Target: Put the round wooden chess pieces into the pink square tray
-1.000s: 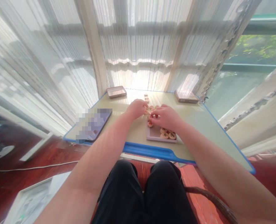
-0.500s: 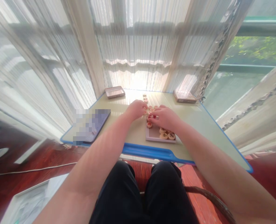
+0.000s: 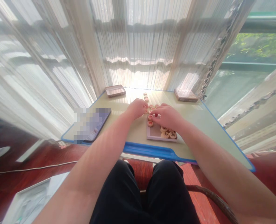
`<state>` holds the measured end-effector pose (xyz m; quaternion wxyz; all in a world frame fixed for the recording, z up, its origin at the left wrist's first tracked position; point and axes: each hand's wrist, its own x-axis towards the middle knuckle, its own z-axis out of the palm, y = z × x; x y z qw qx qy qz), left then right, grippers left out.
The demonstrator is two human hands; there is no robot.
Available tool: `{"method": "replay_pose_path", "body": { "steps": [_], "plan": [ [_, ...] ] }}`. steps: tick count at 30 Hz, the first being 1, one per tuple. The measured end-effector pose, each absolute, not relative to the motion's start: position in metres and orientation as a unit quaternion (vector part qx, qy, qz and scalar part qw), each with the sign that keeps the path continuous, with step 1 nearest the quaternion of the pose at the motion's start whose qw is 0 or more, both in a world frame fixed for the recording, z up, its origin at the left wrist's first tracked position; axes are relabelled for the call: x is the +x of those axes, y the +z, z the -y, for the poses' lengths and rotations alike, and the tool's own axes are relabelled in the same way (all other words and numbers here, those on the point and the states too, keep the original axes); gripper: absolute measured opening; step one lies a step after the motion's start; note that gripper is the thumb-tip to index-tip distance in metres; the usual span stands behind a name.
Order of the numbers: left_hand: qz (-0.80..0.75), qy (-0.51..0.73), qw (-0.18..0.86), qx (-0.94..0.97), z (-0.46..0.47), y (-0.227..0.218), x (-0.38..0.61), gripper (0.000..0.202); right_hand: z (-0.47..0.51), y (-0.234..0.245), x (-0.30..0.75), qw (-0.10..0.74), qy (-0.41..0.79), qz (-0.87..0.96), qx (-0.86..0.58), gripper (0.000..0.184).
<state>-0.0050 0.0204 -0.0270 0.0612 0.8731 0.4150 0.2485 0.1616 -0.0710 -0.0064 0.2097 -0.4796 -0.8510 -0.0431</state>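
A shallow grey tray (image 3: 154,133) lies on the small table (image 3: 198,121) in front of me, holding several round wooden game discs (image 3: 168,134). More discs (image 3: 146,97) lie loose on the tabletop behind it. My right hand (image 3: 167,117) hovers over the tray's far end with thumb and fingers pinched on a disc. My left hand (image 3: 137,108) rests curled on the loose discs just left of it; what its fingers hold is hidden.
A dark tablet (image 3: 91,124) lies at the table's left edge. Two flat boxes (image 3: 115,90) (image 3: 185,95) sit at the far corners. Sheer curtains (image 3: 138,46) hang close behind the table. My knees (image 3: 149,186) are under the front edge.
Both hands stay over the discs with small finger movements. The camera view has shifted slightly.
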Motion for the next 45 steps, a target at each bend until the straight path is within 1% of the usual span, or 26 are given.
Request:
{"method": "replay_pose_path", "body": {
  "steps": [5, 12, 19, 22, 25, 27, 30, 32, 34, 39, 42, 45],
  "plan": [
    [-0.395, 0.295, 0.05, 0.869, -0.02, -0.028, -0.006, 0.029, 0.069, -0.006, 0.167, 0.252, -0.039, 0.832, -0.492, 0.026],
    [-0.401, 0.286, 0.046, 0.869, -0.015, -0.024, -0.005, 0.028, 0.069, -0.01, 0.162, 0.22, -0.029, 0.859, -0.462, 0.021],
    [-0.401, 0.284, 0.052, 0.869, -0.015, -0.024, -0.006, 0.027, 0.072, -0.009, 0.159, 0.225, -0.031, 0.864, -0.449, 0.019],
    [-0.407, 0.278, 0.061, 0.868, -0.016, -0.024, -0.007, 0.028, 0.072, -0.006, 0.161, 0.259, -0.027, 0.848, -0.461, 0.02],
    [-0.421, 0.256, 0.084, 0.866, -0.015, -0.025, -0.005, 0.032, 0.066, -0.007, 0.167, 0.327, 0.019, 0.792, -0.515, 0.021],
    [-0.437, 0.249, 0.124, 0.855, -0.016, -0.027, -0.003, 0.036, 0.058, -0.011, 0.175, 0.365, 0.057, 0.738, -0.565, 0.022],
    [-0.459, 0.266, 0.221, 0.818, -0.017, -0.03, 0.002, 0.036, 0.043, -0.019, 0.188, 0.388, 0.088, 0.673, -0.624, 0.024],
    [-0.46, 0.285, 0.274, 0.795, -0.018, -0.031, 0.004, 0.034, 0.036, -0.023, 0.196, 0.377, 0.123, 0.653, -0.645, 0.025],
    [-0.453, 0.297, 0.298, 0.786, -0.019, -0.032, 0.006, 0.032, 0.032, -0.026, 0.202, 0.35, 0.157, 0.664, -0.642, 0.027],
    [-0.437, 0.289, 0.294, 0.799, -0.018, -0.032, 0.009, 0.034, 0.03, -0.027, 0.207, 0.307, 0.214, 0.705, -0.602, 0.033],
    [-0.421, 0.259, 0.297, 0.817, -0.017, -0.032, 0.009, 0.034, 0.029, -0.028, 0.207, 0.302, 0.235, 0.714, -0.587, 0.033],
    [-0.406, 0.249, 0.311, 0.822, -0.018, -0.033, 0.008, 0.032, 0.03, -0.029, 0.207, 0.309, 0.223, 0.718, -0.582, 0.031]
  ]
}}
